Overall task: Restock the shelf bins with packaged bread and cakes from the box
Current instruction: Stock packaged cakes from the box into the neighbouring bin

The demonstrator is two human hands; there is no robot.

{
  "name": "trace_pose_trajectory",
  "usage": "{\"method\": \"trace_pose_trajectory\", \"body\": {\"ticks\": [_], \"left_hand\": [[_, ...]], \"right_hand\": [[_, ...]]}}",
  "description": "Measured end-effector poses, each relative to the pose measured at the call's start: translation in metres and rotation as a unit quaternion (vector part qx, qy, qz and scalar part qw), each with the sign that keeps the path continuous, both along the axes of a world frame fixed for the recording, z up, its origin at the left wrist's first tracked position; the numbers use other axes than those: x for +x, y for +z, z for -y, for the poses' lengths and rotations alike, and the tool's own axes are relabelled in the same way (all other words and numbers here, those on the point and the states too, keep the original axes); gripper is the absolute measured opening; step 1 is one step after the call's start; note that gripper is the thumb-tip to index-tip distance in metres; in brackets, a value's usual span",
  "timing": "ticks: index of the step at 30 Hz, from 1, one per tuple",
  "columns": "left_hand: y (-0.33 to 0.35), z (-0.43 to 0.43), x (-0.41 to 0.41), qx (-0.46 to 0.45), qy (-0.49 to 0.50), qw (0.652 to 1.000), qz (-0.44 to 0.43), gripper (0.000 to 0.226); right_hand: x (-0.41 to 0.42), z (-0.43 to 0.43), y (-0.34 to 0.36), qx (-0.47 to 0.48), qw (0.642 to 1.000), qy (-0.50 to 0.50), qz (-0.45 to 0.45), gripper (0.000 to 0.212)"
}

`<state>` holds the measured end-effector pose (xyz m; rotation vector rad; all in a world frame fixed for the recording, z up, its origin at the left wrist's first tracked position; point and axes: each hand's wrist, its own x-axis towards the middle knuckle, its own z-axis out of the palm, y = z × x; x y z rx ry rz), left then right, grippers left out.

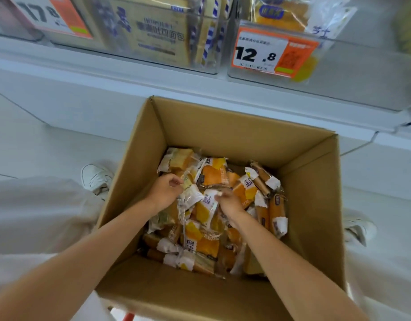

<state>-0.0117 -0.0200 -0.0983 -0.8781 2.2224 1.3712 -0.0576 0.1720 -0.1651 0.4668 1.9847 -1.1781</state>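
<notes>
Both in open brown cardboard box: left hand pinches clear-white cake packet, right hand grips orange-white packet.

Clear bins of packaged bread on a white shelf.

— What can't you make out down there?
— My fingertips, mostly. My left hand curls them behind a wrapper, and my right hand sinks its own among the packets, so neither grip is plain.
— And the box?
— It loses its near wall off the bottom edge; its floor is buried.
— The shelf?
— The bins are cropped at the top (the left price tag too), and the print on the bread bags is smeared beyond reading.
</notes>
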Motion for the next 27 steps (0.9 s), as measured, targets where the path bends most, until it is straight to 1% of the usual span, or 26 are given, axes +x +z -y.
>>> {"method": "trace_pose_trajectory", "body": {"ticks": [2, 3, 4, 5, 6, 7, 9, 10, 11, 12, 13, 14, 15, 16, 17, 18, 19, 21, 22, 23, 24, 25, 27], "left_hand": [[0.004, 0.000, 0.000, 0.005, 0.013, 1.000, -0.011, 0.013], [0.007, -0.002, -0.001, 0.005, 0.016, 1.000, -0.017, 0.013], [0.010, -0.004, -0.004, 0.007, 0.016, 1.000, -0.021, 0.017], [0.015, -0.008, -0.006, 0.010, 0.015, 1.000, -0.024, 0.025], [0.020, -0.011, -0.009, 0.018, 0.015, 0.999, -0.028, 0.038], [0.026, -0.015, -0.012, 0.036, 0.014, 0.999, -0.027, 0.055], [0.038, -0.023, -0.016, 0.110, 0.009, 0.994, -0.011, 0.085], [0.042, -0.025, -0.017, 0.169, 0.008, 0.986, 0.007, 0.093], [0.046, -0.026, -0.017, 0.233, 0.010, 0.972, 0.031, 0.095], [0.048, -0.024, -0.015, 0.287, 0.015, 0.957, 0.049, 0.093], [0.048, -0.021, -0.013, 0.316, 0.024, 0.947, 0.053, 0.091], [0.046, -0.017, -0.010, 0.311, 0.041, 0.948, 0.048, 0.088], [0.043, -0.011, -0.008, 0.289, 0.066, 0.954, 0.036, 0.081], [0.041, -0.005, -0.007, 0.260, 0.093, 0.961, 0.019, 0.069], [0.037, 0.001, -0.005, 0.236, 0.119, 0.964, 0.005, 0.053], [0.034, 0.006, -0.003, 0.220, 0.140, 0.965, -0.003, 0.041], [0.031, 0.011, -0.001, 0.207, 0.153, 0.966, -0.004, 0.034], [0.027, 0.016, 0.003, 0.181, 0.166, 0.969, -0.001, 0.028], [0.026, 0.016, 0.005, 0.169, 0.170, 0.971, -0.002, 0.027], [0.024, 0.016, 0.007, 0.164, 0.174, 0.971, 0.000, 0.026], [0.022, 0.016, 0.009, 0.163, 0.176, 0.971, 0.002, 0.024], [0.021, 0.015, 0.010, 0.162, 0.177, 0.971, 0.002, 0.023], [0.020, 0.014, 0.013, 0.153, 0.179, 0.972, -0.003, 0.024]], "right_hand": [[-0.009, -0.015, 0.023, -0.031, 0.998, 0.007, -0.046, 0.010], [-0.014, -0.023, 0.037, -0.022, 0.995, 0.036, -0.087, 0.012], [-0.020, -0.032, 0.050, -0.003, 0.988, 0.078, -0.135, 0.021], [-0.025, -0.040, 0.064, 0.003, 0.978, 0.114, -0.175, 0.026], [-0.029, -0.048, 0.073, -0.007, 0.973, 0.130, -0.191, 0.027], [-0.033, -0.054, 0.085, -0.032, 0.973, 0.124, -0.190, 0.025], [-0.039, -0.058, 0.101, -0.121, 0.981, 0.057, -0.143, 0.021], [-0.041, -0.058, 0.106, -0.174, 0.979, 0.017, -0.101, 0.017], [-0.040, -0.055, 0.111, -0.234, 0.971, -0.019, -0.052, 0.016], [-0.039, -0.053, 0.115, -0.280, 0.959, -0.049, -0.013, 0.018], [-0.037, -0.051, 0.115, -0.302, 0.951, -0.065, 0.011, 0.021], [-0.033, -0.050, 0.110, -0.298, 0.952, -0.066, 0.019, 0.025], [-0.026, -0.049, 0.104, -0.274, 0.960, -0.045, 0.016, 0.028], [-0.020, -0.049, 0.093, -0.229, 0.973, 0.000, 0.005, 0.030], [-0.012, -0.049, 0.083, -0.175, 0.983, 0.062, -0.005, 0.030], [-0.004, -0.048, 0.071, -0.120, 0.984, 0.131, -0.012, 0.028], [0.004, -0.046, 0.057, -0.077, 0.978, 0.194, -0.006, 0.031], [0.020, -0.037, 0.029, -0.015, 0.953, 0.301, 0.012, 0.053], [0.027, -0.032, 0.015, 0.024, 0.935, 0.353, 0.008, 0.063], [0.033, -0.027, 0.000, 0.065, 0.912, 0.404, 0.001, 0.065], [0.039, -0.023, -0.009, 0.097, 0.893, 0.440, -0.014, 0.058], [0.042, -0.021, -0.018, 0.112, 0.882, 0.456, -0.028, 0.045], [0.039, -0.021, -0.023, 0.093, 0.897, 0.431, -0.038, 0.025]]}}
